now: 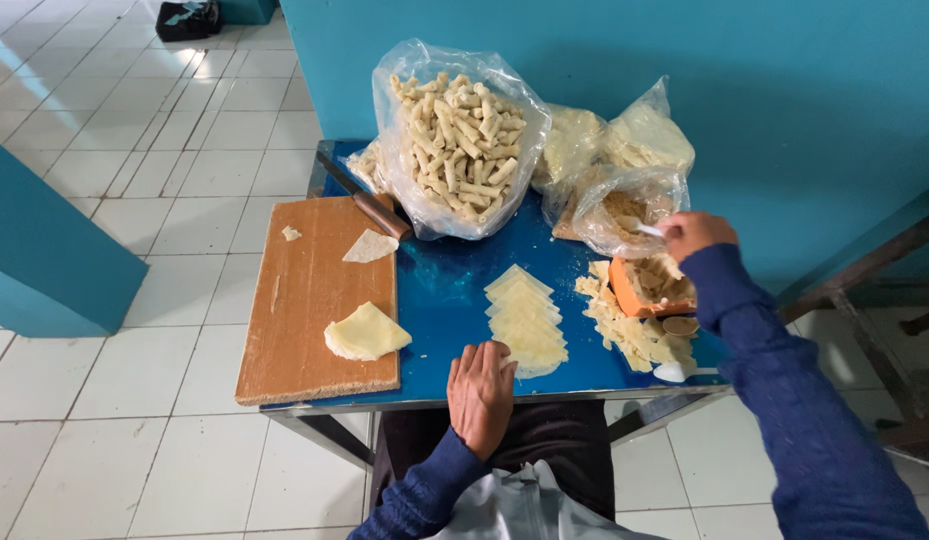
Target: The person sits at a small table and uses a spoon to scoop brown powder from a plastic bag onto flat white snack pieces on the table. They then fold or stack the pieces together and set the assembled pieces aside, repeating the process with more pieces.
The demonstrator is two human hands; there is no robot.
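Observation:
My left hand point(481, 393) rests palm down on the front edge of the blue table point(445, 300), fingers touching the near end of a row of pale triangular dough sheets point(527, 320). My right hand point(693, 234) is raised at the right and grips a small white spoon point(649, 229), whose tip is inside a clear bag of brownish filling point(621, 210). Below that hand sits an orange bowl point(635, 295) with filling.
A wooden cutting board point(315, 300) at the left carries a stack of dough triangles point(365, 333), one loose triangle point(370, 246) and a knife point(370, 204). A large clear bag of rolled snacks point(462, 140) stands at the back. Dough scraps point(635, 335) lie at the right.

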